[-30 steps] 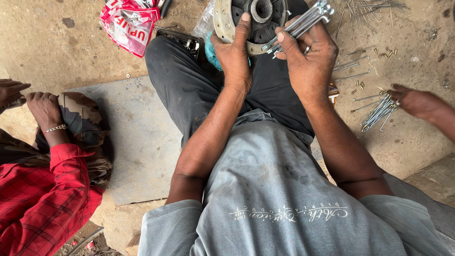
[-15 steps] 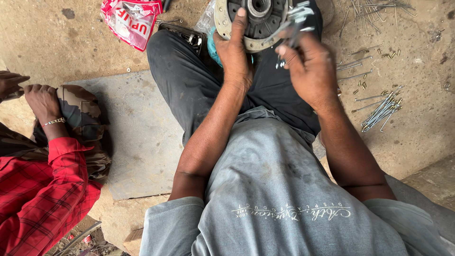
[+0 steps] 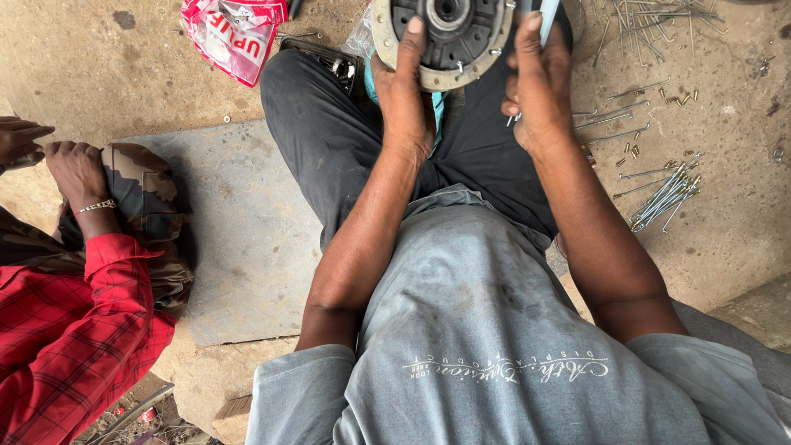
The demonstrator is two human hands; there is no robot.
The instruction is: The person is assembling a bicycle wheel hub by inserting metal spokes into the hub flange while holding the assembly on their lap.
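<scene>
A round metal wheel hub [image 3: 445, 41] with a dark centre and a pale flange rests on my lap at the top of the head view. My left hand [image 3: 405, 99] grips its left rim, thumb over the flange. My right hand [image 3: 540, 86] is closed around a bunch of thin metal spokes [image 3: 548, 16] just right of the hub. My dark trousers and grey shirt fill the middle of the view.
Loose spokes [image 3: 663, 198] and small brass nipples [image 3: 634, 148] lie on the concrete floor at right, with more spokes [image 3: 651, 16] at top right. A red and white plastic bag [image 3: 235, 33] lies top left. Another person in a red checked sleeve [image 3: 82, 330] sits at left.
The hub and both hands have shifted slightly right in view. My right hand has turned the spoke bunch more upright. The other hand at the far right is gone.
</scene>
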